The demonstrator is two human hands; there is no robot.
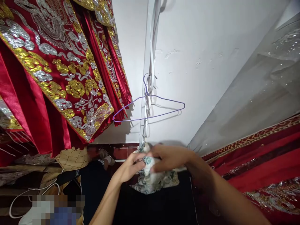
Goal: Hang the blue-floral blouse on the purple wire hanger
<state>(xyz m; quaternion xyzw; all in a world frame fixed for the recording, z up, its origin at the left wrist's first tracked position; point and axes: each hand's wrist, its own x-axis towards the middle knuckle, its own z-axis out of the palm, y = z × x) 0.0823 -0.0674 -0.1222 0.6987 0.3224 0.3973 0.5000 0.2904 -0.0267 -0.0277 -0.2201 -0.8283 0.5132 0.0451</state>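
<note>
My left hand (pixel 131 166) has its fingers bent around a bunched piece of white cloth with a green leafy pattern (pixel 152 181). From the other side my right hand (pixel 167 157) grips the same cloth, its fingers partly smeared by motion. The cloth hangs in front of my dark clothing, its lower end spread and loose. Above both hands, a purple wire hanger (pixel 133 120) hangs from a white strap (pixel 152 56) against the wall. Neither hand touches the hanger.
Red garments with gold and silver sequins (pixel 75 89) hang at the left. On the right are a grey translucent cover (pixel 239 103) and more red embroidered fabric (pixel 264 162). A quilted beige item (pixel 72 158) and a white cable (pixel 14 203) lie low on the left.
</note>
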